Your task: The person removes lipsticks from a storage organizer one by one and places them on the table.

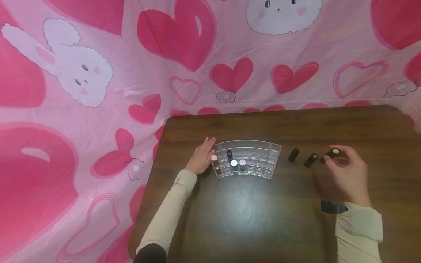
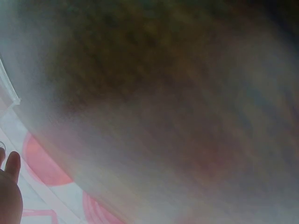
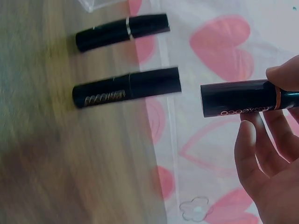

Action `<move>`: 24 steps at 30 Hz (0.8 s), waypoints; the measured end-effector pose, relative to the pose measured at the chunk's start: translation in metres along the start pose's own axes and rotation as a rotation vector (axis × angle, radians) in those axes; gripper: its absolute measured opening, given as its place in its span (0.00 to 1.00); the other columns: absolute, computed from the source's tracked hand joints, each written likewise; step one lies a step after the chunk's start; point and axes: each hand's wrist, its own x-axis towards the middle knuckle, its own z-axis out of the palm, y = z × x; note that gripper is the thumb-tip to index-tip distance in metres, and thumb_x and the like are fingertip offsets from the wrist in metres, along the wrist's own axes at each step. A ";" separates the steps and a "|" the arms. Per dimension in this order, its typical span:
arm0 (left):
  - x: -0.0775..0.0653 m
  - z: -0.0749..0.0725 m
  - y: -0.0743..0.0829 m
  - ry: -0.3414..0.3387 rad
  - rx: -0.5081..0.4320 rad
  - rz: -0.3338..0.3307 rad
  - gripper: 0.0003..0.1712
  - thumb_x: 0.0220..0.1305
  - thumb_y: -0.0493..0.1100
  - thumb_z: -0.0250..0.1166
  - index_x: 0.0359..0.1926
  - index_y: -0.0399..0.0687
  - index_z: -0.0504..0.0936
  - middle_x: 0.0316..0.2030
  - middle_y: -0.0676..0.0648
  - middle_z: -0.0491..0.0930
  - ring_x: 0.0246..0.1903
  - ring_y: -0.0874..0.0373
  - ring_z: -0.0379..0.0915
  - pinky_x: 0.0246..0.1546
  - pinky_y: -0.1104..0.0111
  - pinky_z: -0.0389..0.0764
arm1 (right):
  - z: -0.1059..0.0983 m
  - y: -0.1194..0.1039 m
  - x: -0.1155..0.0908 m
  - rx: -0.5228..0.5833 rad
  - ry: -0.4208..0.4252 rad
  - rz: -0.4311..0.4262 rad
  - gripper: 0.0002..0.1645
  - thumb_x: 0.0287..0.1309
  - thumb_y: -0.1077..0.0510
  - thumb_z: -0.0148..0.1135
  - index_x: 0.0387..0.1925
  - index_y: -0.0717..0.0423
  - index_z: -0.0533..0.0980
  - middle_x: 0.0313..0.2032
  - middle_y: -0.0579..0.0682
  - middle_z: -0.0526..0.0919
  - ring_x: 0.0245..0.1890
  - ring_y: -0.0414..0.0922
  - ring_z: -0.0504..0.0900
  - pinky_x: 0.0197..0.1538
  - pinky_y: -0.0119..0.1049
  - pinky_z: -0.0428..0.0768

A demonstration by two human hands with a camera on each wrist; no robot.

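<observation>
My right hand [image 1: 352,175] pinches a black lipstick tube [image 3: 233,99] with a thin gold band; lettering shows along its side in the right wrist view. Two more black lipsticks, a nearer one [image 3: 126,87] and a gold-ringed one [image 3: 105,35], stand upright on the table beside it. At the left end of a clear, curved lipstick organizer [image 1: 248,141], my left hand [image 1: 199,159] rests with straight fingers along the side. Several cosmetics sit in its left slots, among them a black tube [image 1: 229,155] and a white-topped one [image 1: 234,163].
The organizer and lipsticks stand on a dark brown wooden table [image 1: 230,226]. Pink cloth [image 1: 184,44] with hearts and rabbit faces hangs behind and to the left. Most of the left wrist view is dark blur.
</observation>
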 end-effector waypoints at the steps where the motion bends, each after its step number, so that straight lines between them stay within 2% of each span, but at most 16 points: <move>1: 0.000 0.000 0.000 0.000 -0.002 0.000 0.32 0.75 0.53 0.44 0.75 0.51 0.52 0.76 0.54 0.50 0.77 0.57 0.36 0.73 0.51 0.54 | -0.002 0.002 0.000 -0.004 0.005 0.007 0.22 0.58 0.62 0.63 0.54 0.60 0.75 0.37 0.21 0.71 0.31 0.19 0.73 0.36 0.09 0.70; 12: 0.001 0.001 0.000 0.012 0.002 0.004 0.32 0.75 0.52 0.44 0.75 0.51 0.53 0.76 0.53 0.51 0.77 0.57 0.38 0.73 0.51 0.55 | -0.016 0.019 -0.003 -0.069 -0.002 0.052 0.23 0.60 0.60 0.61 0.56 0.61 0.73 0.37 0.20 0.68 0.32 0.18 0.70 0.33 0.08 0.69; 20: 0.000 0.000 0.000 0.007 0.001 0.004 0.33 0.75 0.52 0.44 0.76 0.53 0.51 0.76 0.54 0.50 0.77 0.57 0.37 0.73 0.51 0.55 | -0.017 0.028 -0.001 -0.081 0.011 0.055 0.23 0.59 0.60 0.61 0.55 0.63 0.73 0.35 0.18 0.67 0.30 0.16 0.70 0.33 0.08 0.69; 24: 0.000 0.001 -0.001 0.003 -0.003 -0.001 0.33 0.75 0.53 0.44 0.76 0.54 0.50 0.76 0.54 0.50 0.77 0.58 0.36 0.73 0.51 0.54 | -0.017 0.033 0.000 -0.098 -0.015 0.065 0.23 0.60 0.59 0.60 0.56 0.63 0.72 0.36 0.18 0.66 0.30 0.16 0.69 0.32 0.09 0.68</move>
